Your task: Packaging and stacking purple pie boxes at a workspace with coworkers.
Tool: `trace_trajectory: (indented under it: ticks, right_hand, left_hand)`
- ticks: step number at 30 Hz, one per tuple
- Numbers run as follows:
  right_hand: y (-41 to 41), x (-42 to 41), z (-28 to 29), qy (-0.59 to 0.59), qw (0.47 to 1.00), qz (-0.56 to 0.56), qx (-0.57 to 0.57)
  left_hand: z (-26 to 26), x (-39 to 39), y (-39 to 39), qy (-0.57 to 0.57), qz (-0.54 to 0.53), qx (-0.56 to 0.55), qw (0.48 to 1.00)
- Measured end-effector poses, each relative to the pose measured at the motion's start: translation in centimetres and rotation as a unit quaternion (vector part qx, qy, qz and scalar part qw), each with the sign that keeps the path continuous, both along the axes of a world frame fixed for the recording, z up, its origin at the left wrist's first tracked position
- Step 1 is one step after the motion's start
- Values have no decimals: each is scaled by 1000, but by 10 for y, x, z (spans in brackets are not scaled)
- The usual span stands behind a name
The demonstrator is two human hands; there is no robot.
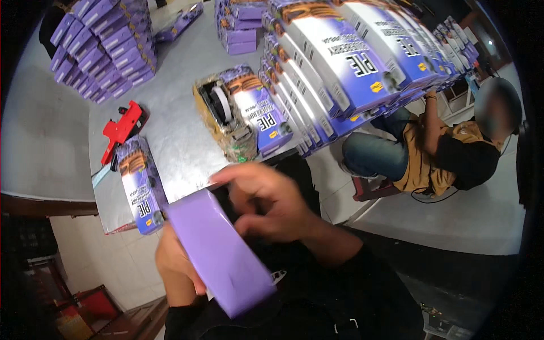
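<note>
A purple cardboard box (221, 250) is tilted in front of my body, its plain side up. My left hand (178, 259) holds it along its left edge. My right hand (272, 204) is by its upper right side, slightly blurred, thumb and forefinger curved apart; it appears to hold nothing. Beyond the hands, a tape-wrapped holder (225, 123) with a tape roll (222, 104) stands beside a blueberry pie box (259, 110). Another pie box (140, 187) lies at the table's left edge, next to a red tool (123, 129), perhaps a tape dispenser.
Tall stacks of pie boxes (323, 59) fill the table's right side. Purple boxes (106, 51) are piled at the far left, more (242, 25) at the back. A person (450, 148) sits at the right beyond the table (182, 97). A light blue strip (101, 175) lies at the left edge.
</note>
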State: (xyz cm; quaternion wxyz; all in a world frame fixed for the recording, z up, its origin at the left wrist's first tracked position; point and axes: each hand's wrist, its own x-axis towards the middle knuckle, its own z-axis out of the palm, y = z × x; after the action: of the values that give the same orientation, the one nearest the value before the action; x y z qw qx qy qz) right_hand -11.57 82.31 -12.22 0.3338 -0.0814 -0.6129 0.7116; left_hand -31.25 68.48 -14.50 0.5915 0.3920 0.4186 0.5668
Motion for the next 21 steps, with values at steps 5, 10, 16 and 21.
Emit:
trace_trajectory:
  ticks: [5,10,16,21]
  right_hand:
    - [14,17,6,8,961,20,277]
    - [7,-15,-22,-3,974,107,201]
    - [14,-8,-28,-40,980,22,194]
    - [55,-23,-77,-4,969,-241,49]
  left_hand:
    - [14,-20,0,160,214,-53,962]
    - [-6,-9,-9,122,146,-13,982]
    - [-33,7,-20,-82,38,-65,994]
    - [-22,1,-20,6,160,-101,982]
